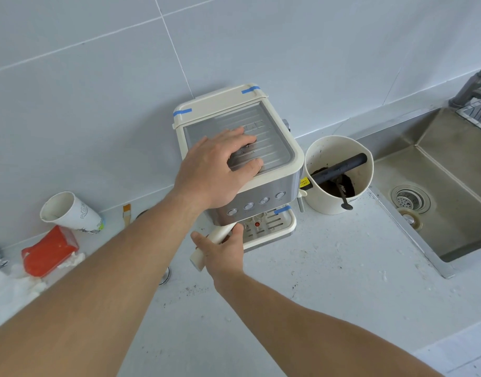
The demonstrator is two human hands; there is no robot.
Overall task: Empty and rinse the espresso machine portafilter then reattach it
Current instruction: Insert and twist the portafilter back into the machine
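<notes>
Cream espresso machine (272, 183): left hand (214, 170) lies flat and open on its top; right hand (223, 251) below its front grips the portafilter handle (206, 247).

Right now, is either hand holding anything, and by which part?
The right hand holds the portafilter by its cream handle. The left hand lies flat on the machine's top, holding nothing.
</notes>
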